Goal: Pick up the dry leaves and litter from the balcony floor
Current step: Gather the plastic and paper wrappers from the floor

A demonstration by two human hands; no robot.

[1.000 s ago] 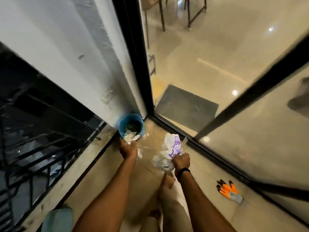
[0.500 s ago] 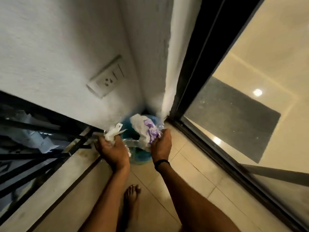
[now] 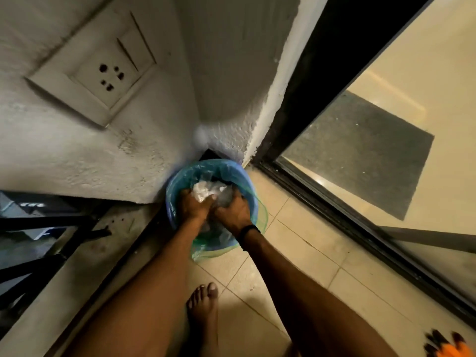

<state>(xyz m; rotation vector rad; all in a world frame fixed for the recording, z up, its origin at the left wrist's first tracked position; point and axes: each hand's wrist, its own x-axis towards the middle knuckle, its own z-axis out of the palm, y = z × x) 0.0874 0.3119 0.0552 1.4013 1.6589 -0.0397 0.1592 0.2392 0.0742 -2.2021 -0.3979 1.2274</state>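
Inside the blue bin (image 3: 233, 169) in the corner, the left grip (image 3: 193, 207) and the right grip (image 3: 234, 214) both clutch crumpled white litter (image 3: 206, 191).

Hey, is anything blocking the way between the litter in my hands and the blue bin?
Nothing visible does. The left hand and right hand hold the crumpled white litter inside the open mouth of the round blue plastic-lined bin.
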